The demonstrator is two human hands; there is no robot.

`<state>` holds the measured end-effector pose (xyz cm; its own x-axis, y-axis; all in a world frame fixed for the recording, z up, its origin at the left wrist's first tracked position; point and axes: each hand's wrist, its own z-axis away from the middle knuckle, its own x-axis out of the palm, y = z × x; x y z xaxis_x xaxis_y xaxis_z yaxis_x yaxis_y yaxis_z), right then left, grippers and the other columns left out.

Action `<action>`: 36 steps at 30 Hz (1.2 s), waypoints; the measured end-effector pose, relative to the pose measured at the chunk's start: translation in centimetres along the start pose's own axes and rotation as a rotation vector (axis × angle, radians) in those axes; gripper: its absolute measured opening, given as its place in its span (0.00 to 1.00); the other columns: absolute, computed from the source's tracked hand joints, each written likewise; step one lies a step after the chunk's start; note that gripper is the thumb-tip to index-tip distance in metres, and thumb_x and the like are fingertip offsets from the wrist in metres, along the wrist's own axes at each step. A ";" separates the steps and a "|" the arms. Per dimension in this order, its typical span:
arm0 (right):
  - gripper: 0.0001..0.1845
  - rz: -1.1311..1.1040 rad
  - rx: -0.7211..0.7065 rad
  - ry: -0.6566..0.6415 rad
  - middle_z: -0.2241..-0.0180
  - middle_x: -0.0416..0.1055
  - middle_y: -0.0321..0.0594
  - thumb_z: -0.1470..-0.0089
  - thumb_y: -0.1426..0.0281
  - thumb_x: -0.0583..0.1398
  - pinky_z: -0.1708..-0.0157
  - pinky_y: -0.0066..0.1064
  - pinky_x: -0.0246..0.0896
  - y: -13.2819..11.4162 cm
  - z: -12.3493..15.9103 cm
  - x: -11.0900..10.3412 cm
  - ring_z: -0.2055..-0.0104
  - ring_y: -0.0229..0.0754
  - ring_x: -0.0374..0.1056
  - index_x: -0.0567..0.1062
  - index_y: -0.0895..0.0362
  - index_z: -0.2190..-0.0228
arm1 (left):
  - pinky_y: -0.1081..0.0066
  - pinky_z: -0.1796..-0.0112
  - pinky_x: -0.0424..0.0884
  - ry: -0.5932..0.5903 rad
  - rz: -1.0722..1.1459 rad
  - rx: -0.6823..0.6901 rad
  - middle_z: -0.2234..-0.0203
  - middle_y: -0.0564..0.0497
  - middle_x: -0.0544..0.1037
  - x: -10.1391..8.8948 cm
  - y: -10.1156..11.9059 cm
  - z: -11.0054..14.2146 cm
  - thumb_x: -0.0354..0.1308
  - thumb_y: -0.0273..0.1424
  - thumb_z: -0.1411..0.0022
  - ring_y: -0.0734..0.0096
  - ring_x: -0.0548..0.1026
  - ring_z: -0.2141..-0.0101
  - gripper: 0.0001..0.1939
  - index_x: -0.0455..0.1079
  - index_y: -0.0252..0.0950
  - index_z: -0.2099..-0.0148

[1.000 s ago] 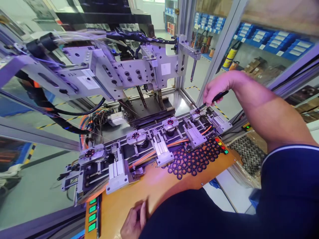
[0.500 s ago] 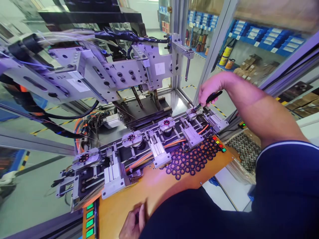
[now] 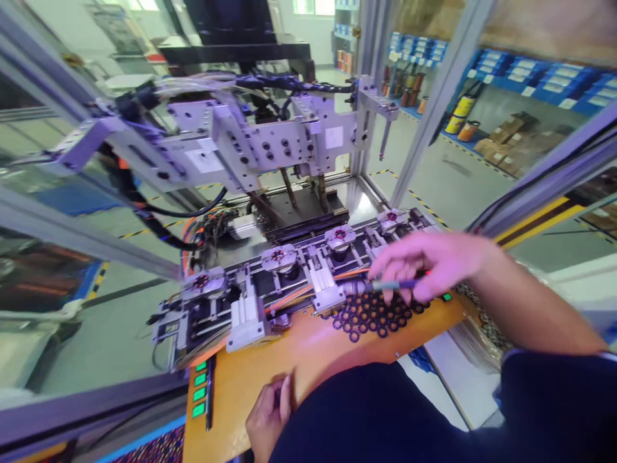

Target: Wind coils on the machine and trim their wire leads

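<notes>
My right hand (image 3: 434, 257), blurred by motion, is closed round a slim pen-like tool (image 3: 393, 283) whose shaft points left. It hovers over the small dark rings (image 3: 359, 316), which lie in a flat cluster on the orange board (image 3: 299, 360). Behind it, a metal fixture (image 3: 391, 218) at the right end of the row carries a round part with a reddish centre. Similar parts sit on the other fixtures (image 3: 279, 256) leftward. At the board's front edge rests my left hand (image 3: 270, 411), fingers loosely curled, nothing visible in it.
Silver slide blocks (image 3: 245, 318) stand along the row, with orange hoses between. Above and behind hangs a machine arm (image 3: 270, 145) with cables. Green buttons (image 3: 199, 393) line the board's left end. Frame posts (image 3: 441, 96) and shelves with blue bins (image 3: 554, 80) stand on the right.
My right hand has come away from the rightmost fixture, back and down over the rings, still holding the tool. The camera view has shifted. My left hand stays by the board's edge.
</notes>
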<state>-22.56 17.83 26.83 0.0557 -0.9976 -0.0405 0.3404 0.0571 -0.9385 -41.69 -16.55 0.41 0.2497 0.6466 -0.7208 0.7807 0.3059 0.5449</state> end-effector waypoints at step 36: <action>0.12 1.190 0.203 0.244 0.60 0.75 0.48 0.36 0.66 0.57 0.59 0.34 0.70 12.9 -11.9 17.6 0.60 0.42 0.73 0.76 0.61 0.58 | 0.72 0.68 0.77 -0.156 -0.068 -0.038 0.66 0.46 0.83 1.9 4.1 0.6 0.52 0.29 0.35 0.67 0.81 0.70 0.11 0.75 0.36 0.56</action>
<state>-28.37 0.58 9.96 0.2614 -0.2996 -0.9175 0.3381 0.9188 -0.2037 -37.66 -14.49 1.06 0.2853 0.5079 -0.8128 0.7775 0.3732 0.5061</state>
